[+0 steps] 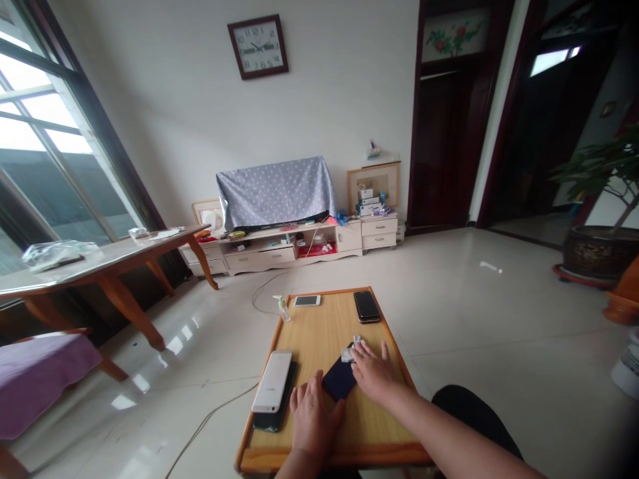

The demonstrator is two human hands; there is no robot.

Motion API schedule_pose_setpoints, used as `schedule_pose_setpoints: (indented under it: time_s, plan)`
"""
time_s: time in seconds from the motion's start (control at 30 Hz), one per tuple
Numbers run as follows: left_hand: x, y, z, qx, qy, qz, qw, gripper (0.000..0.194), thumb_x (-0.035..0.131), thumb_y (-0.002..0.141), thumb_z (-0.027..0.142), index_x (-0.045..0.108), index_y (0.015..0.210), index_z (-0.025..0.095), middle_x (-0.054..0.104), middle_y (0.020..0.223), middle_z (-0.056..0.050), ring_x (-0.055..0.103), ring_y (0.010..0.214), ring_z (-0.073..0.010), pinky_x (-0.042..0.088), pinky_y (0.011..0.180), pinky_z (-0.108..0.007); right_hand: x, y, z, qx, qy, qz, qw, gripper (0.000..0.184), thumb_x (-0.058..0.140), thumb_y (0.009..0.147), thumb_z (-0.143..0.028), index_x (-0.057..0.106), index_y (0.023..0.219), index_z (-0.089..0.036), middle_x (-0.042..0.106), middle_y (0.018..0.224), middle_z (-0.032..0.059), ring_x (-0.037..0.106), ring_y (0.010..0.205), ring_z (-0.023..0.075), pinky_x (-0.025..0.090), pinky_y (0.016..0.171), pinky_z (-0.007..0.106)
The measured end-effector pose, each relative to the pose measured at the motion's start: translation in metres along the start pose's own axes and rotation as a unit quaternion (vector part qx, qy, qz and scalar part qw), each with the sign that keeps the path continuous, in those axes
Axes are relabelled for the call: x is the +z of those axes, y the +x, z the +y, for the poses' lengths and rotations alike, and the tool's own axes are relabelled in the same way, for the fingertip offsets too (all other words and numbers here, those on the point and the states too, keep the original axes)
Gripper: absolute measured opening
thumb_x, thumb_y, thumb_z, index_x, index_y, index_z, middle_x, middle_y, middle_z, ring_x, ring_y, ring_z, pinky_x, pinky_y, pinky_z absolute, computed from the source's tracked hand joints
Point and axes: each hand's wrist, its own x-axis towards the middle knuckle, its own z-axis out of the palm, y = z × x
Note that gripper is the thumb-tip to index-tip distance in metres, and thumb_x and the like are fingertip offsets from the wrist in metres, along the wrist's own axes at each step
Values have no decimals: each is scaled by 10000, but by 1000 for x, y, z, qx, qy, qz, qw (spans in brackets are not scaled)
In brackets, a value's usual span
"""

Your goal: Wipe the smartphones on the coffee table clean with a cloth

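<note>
A dark blue phone (340, 381) lies at a slant on the small wooden table (319, 332). My left hand (313, 407) grips its left and near edges, with the thumb at the bottom corner. Over the phone's far right end, my right hand (372, 374) presses a crumpled white tissue (349, 355) under its fingers. To the left of my left hand, a white phone (273, 382) rests on top of a dark one (272, 421).
Toward the table's far edge are a small pump bottle (283, 309), a white phone with a dark screen (307, 301) and stacked black phones (367, 306). A cable (210, 416) runs along the floor at left. A larger table (114, 256) stands by the window.
</note>
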Motion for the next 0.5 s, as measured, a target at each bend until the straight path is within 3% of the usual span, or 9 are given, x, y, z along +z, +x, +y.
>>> schedule_pose_setpoints:
  time_s: [0.13, 0.27, 0.37, 0.5]
  plan:
    - [-5, 0, 2, -2, 13, -8, 1000, 667, 586, 818, 473, 479, 1430, 232, 592, 1416, -76, 476, 1318, -260, 229, 1173, -385, 9, -17, -1, -56, 8, 18, 998, 515, 362, 1007, -344, 481, 1489, -208, 411, 1571, 136, 321, 1486, 294, -97, 1196, 627]
    - [-9, 3, 6, 1, 5, -9, 1000, 556, 572, 820, 467, 573, 1340, 266, 639, 1339, -60, 521, 1258, -260, 261, 1152, -389, 11, -31, -2, -144, 26, 19, 989, 592, 442, 907, -181, 475, 1495, -244, 453, 1547, 109, 381, 1456, 296, -36, 1209, 639]
    - [-9, 10, 8, -11, 5, -35, 999, 549, 606, 780, 491, 622, 1286, 279, 646, 1328, -65, 526, 1260, -283, 265, 1152, -414, 0, -23, 3, -158, 41, 18, 986, 563, 435, 892, -153, 557, 1424, -290, 546, 1479, 85, 468, 1400, 280, 44, 1214, 642]
    - [2, 21, 6, -33, 28, -56, 998, 598, 682, 708, 536, 646, 1258, 304, 659, 1318, -56, 528, 1279, -308, 270, 1166, -439, 0, -4, 13, -173, 66, 24, 982, 455, 441, 917, -191, 662, 1303, -290, 617, 1408, 73, 542, 1338, 260, 209, 1219, 556]
